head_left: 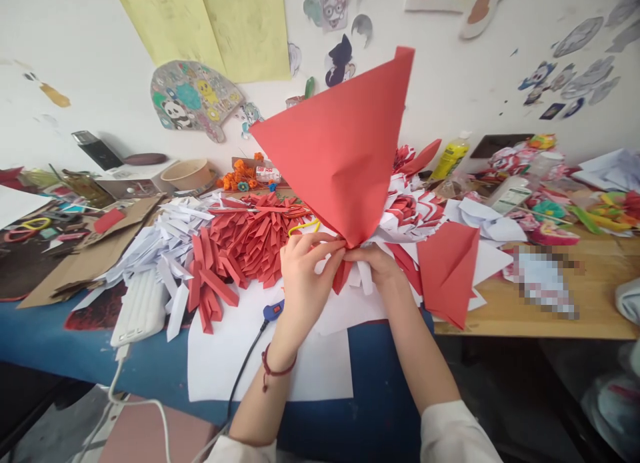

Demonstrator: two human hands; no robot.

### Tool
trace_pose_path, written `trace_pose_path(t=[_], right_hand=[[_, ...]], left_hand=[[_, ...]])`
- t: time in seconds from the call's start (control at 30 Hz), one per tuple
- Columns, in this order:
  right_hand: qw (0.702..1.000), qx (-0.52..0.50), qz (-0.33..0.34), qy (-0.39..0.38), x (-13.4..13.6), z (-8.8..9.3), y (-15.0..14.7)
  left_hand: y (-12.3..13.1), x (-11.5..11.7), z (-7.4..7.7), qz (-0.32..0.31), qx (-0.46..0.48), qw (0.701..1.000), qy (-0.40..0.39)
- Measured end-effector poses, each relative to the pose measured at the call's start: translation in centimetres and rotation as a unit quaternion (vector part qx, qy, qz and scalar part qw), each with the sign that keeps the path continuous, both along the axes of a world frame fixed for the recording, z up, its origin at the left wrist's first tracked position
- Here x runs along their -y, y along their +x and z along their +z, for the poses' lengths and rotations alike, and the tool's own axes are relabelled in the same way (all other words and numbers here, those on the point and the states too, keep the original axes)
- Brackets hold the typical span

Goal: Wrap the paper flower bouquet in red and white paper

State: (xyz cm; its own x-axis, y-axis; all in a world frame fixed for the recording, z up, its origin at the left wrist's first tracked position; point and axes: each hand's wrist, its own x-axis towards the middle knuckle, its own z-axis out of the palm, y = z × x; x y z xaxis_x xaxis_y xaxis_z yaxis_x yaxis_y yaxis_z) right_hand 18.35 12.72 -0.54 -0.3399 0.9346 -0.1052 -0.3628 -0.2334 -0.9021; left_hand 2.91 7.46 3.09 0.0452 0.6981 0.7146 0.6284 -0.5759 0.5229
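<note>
A large sheet of red paper (345, 149) stands up in front of me, fanning out from a gathered lower point. My left hand (311, 266) pinches that point between thumb and index finger. From the other side, my right hand (375, 263) grips the same spot, its fingers partly behind the paper. Just below the grip hangs a small red paper tip (342, 276). Behind my left hand lies a heap of folded red paper pieces (250, 239). A creased red sheet (449, 273) rests right of my right hand.
White folded strips (165, 233) pile up at left beside cardboard (90, 256) and a white power strip (140, 306). A blue corded tool (273, 310) lies near my left wrist on white paper (270, 363). A yellow bottle (451, 155) stands at back right.
</note>
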Motion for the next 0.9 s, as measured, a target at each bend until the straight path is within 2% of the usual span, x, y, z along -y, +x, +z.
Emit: trace_pose_path(t=[0.13, 0.3, 0.37, 0.47, 0.6, 0.8, 0.9], right_hand=[[0.999, -0.03, 0.023, -0.019, 0.4, 0.6, 0.2], [0.996, -0.058, 0.061, 0.016, 0.7, 0.9, 0.3], [0.995, -0.065, 0.07, 0.029, 0.6, 0.8, 0.3], [0.993, -0.065, 0.089, 0.03, 0.5, 0.4, 0.3], [0.992, -0.077, 0.097, 0.036, 0.4, -0.2, 0.4], [0.994, -0.074, 0.08, 0.028, 0.7, -0.1, 0.2], [0.995, -0.065, 0.078, 0.012, 0.7, 0.0, 0.0]], left_hand=[[-1.0, -1.5, 1.1, -0.075, 0.003, 0.997, -0.021], [-1.6, -2.6, 1.8, -0.148, 0.053, 0.984, -0.082], [-1.6, -2.7, 1.9, -0.137, 0.041, 0.986, -0.089], [-1.6, -2.5, 1.9, -0.087, 0.007, 0.993, -0.076], [-1.6, -2.5, 1.5, -0.059, 0.011, 0.995, -0.076], [-1.9, -3.2, 1.0, -0.138, 0.057, 0.976, -0.158], [-1.9, -3.1, 0.8, -0.144, 0.064, 0.976, -0.153]])
